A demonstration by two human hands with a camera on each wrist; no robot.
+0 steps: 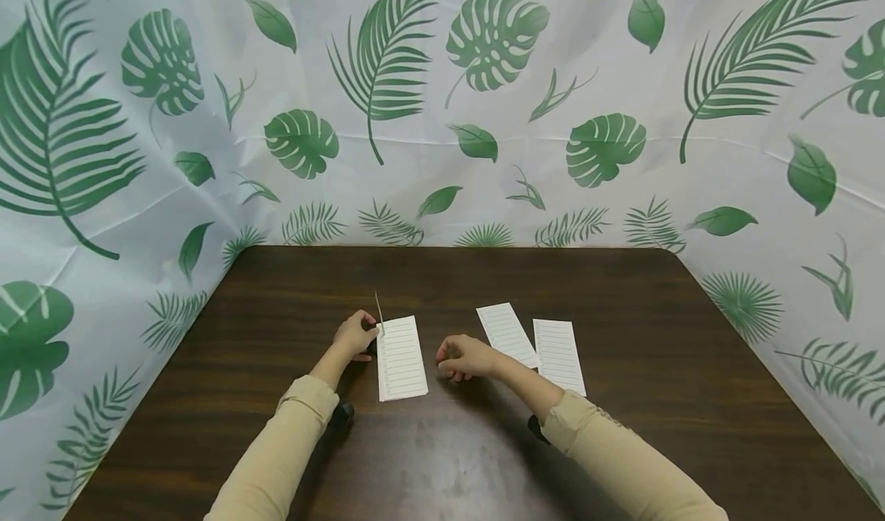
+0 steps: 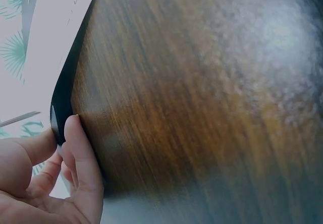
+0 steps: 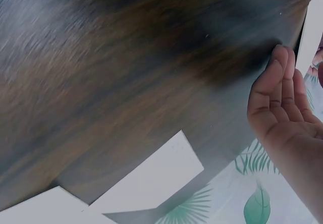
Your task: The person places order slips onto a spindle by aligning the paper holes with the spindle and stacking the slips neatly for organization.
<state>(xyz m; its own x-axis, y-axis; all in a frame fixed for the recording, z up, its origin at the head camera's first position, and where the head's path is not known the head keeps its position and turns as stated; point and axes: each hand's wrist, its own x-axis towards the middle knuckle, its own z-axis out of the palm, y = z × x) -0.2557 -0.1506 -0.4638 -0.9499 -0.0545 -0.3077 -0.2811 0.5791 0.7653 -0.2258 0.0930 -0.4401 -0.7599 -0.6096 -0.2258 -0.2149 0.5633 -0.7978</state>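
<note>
A small stack of white lined paper slips (image 1: 402,360) lies on the dark wooden table. My left hand (image 1: 356,335) is at its upper left edge, thumb and fingers pinching the paper there. In the left wrist view, the paper (image 2: 55,37) rises from that pinch, and the left hand (image 2: 55,178) shows thumb and forefinger close together. A thin pale strip (image 1: 379,311) stands up beside the fingertips; its kind cannot be made out. My right hand (image 1: 467,357), fingers loosely bent, holds nothing to the right of the stack.
Two more lined paper slips lie to the right: a tilted one (image 1: 507,333) and another (image 1: 559,356) beside it, partly behind the right forearm. A white leaf-patterned sheet (image 1: 442,175) hangs around the table (image 1: 622,290).
</note>
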